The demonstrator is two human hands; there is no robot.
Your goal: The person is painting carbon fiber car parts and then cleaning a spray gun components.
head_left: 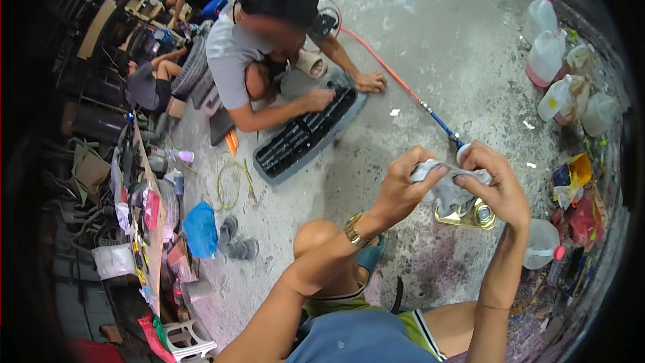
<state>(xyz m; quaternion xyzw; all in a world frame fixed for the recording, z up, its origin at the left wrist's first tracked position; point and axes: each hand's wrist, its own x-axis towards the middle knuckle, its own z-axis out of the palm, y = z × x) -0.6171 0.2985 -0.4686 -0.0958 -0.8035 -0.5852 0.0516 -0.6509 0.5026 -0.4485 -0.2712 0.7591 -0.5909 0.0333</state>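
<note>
Both of our hands were closed on a grey rag (451, 188), which we held up in front of us above the concrete floor (430, 60). Our left hand (406, 185) pinched the rag's left end between thumb and fingers, and a gold watch (354, 230) sat on that wrist. Our right hand (498, 185) gripped the rag's right end, fingers curled over the cloth. The rag hung slack between the two hands, bunched in the middle.

Just below the rag, a gold-coloured metal can (470, 215) with a round cap stood on the floor, partly hidden by the cloth. A clear plastic bottle with a red cap (543, 245) lay near our right forearm. An orange hose (386, 67) ran across the floor and ended in a blue fitting just beyond our right hand.

Across from us another person crouched with both hands on a black car grille (302, 138) that lay flat on the floor. Several white plastic jugs (547, 57) stood grouped at the right edge of the floor, well apart from our hands. A blue cloth (200, 228) and a pair of grey shoes (236, 242) lay to our left.
</note>
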